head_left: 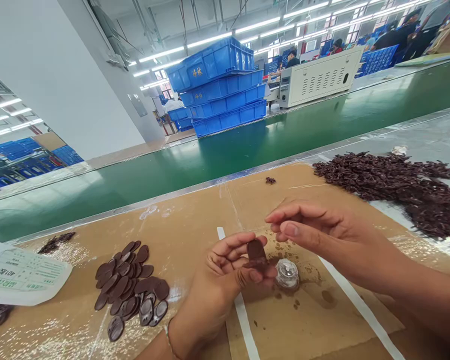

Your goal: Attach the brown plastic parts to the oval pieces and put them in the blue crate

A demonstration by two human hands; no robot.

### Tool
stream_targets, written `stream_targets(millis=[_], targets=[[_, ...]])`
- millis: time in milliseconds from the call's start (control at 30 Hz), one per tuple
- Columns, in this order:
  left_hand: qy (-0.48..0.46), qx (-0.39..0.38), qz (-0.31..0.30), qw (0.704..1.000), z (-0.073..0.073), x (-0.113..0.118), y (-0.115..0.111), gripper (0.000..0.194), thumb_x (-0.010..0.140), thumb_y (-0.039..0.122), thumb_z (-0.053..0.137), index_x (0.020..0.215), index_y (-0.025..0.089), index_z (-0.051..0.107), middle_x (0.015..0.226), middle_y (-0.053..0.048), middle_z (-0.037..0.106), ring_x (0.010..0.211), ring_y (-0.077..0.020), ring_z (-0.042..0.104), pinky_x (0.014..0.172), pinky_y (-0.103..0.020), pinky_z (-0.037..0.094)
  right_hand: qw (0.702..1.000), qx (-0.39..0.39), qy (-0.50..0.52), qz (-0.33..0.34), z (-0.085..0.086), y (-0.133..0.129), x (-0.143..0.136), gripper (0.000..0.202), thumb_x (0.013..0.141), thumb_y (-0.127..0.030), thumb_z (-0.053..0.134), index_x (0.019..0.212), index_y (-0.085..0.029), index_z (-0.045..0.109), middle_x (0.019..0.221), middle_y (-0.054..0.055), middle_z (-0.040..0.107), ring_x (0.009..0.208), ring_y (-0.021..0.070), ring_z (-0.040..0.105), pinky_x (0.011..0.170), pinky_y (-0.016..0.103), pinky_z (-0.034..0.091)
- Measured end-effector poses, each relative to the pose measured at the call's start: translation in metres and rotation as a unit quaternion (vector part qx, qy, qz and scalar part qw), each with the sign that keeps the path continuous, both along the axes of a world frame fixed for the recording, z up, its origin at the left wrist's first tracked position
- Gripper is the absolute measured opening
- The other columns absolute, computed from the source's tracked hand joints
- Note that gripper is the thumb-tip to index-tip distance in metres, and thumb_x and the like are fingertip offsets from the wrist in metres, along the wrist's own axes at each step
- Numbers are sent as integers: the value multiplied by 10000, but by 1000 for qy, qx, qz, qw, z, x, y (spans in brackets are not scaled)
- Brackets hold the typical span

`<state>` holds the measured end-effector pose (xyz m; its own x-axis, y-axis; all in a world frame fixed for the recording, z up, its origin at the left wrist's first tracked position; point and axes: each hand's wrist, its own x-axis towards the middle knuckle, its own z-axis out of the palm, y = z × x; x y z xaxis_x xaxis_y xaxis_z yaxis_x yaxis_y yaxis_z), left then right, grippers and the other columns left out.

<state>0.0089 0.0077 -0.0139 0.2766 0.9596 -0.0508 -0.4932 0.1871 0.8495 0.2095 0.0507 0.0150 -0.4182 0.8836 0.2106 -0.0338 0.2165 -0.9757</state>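
The brown-covered worktop (pixel 187 210) fills the lower part of the frame, and the green conveyor belt (pixel 217 155) slants behind it from the left edge to the upper right. Blue crates (pixel 225 90) stand stacked at upper centre, beside a beige machine (pixel 318 77). The right hand (pixel 333 237) reaches in from the right edge, its fingers released and loosely curved, thumb apart from them, above the worktop. A dark heap of short strands (pixel 390 187) spreads at the right. The left hand (pixel 223 280), at lower centre, has its fingers grasping a dark brown piece (pixel 255 251), rounded at the top, near the middle of the frame. Loose brown ovals (pixel 125 282) lie piled at lower left, some greyish, between that hand and a white labelled bottle (pixel 26 274) at the left edge. Just beside the left fingertips sits a small, round, shiny container (pixel 287 273), with wet-looking spots around it.
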Motion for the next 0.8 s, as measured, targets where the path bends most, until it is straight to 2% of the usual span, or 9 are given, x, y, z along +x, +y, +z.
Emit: stream_targets(millis=[100,233,300,433,567,667,733,800], targets=[[28,28,27,999,-2,-1,0,308,755,87,826,997,272,777,1064,-15,786,793,-150,767,770,-231,620,997,59,-43,-14,-2,1,1,182,907,-437,668,970,-281,735,885,3,703,806,145,653,701,246,524],[99,86,90,987,-1,-2,-3,202,786,168,818,948,286,794,1011,-4,794,834,-119,734,766,-186,599,982,167,-83,19,-4,-2,2,115,933,-283,626,1016,-283,706,924,-4,701,852,134,662,777,257,521],[136,107,119,978,-1,-2,-4,194,799,173,806,944,302,798,1010,4,795,834,-100,716,753,-154,581,973,214,-87,30,-1,-4,2,179,909,-198,618,1048,-288,687,919,-9,693,853,124,663,775,241,523],[157,115,140,971,0,-4,-5,232,792,153,802,961,313,801,1090,-6,785,824,-103,706,773,-178,593,949,288,-119,43,5,-5,1,337,830,-116,642,1120,-282,681,969,24,688,902,146,678,782,242,549],[121,89,124,981,1,0,-6,289,726,83,830,925,292,807,1028,-14,796,770,-94,713,737,-165,598,936,319,-141,38,4,-4,0,280,832,-139,662,1078,-264,709,967,51,671,898,164,683,783,263,565],[102,61,90,989,2,4,-6,351,687,87,852,977,277,800,1040,-40,789,780,-130,733,743,-225,621,931,334,-142,27,-2,-2,2,188,867,-202,675,1037,-270,720,959,56,674,865,171,684,761,274,566],[131,51,78,987,4,1,-3,575,624,99,890,1140,314,752,1181,-57,749,820,-167,742,762,-291,633,933,333,-138,7,-5,1,4,148,865,-256,706,1007,-290,730,942,54,688,828,184,683,732,291,564],[225,59,102,967,10,-13,2,709,586,117,912,1232,325,707,1226,-66,730,823,-174,739,789,-308,618,937,324,-128,-29,-4,4,8,125,858,-324,728,981,-319,746,928,48,710,815,208,682,704,318,559]])
